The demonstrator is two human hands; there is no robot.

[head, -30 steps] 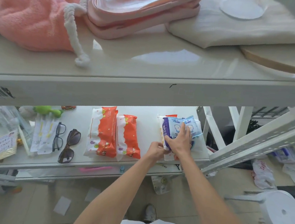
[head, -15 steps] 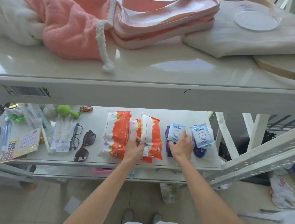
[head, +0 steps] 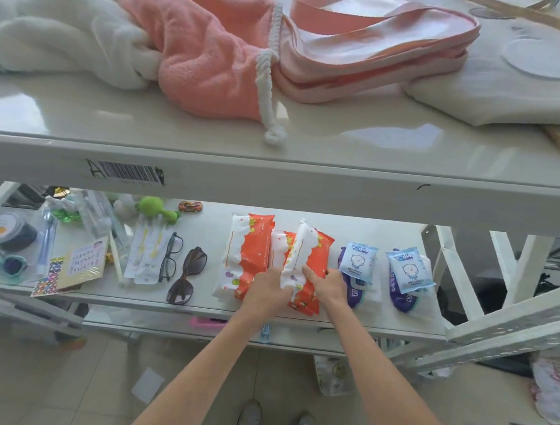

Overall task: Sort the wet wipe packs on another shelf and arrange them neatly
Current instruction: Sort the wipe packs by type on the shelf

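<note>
On the lower shelf, left hand and right hand both gripping one tilted orange wipe pack

Small blue sachets hide most of the purple packs.

Upper shelf: white towel, pink towel, pink bag. Lower shelf, left to right: sticker card, glasses, sunglasses, orange wipe packs, purple packs; green toy and toy car at the back.
</note>
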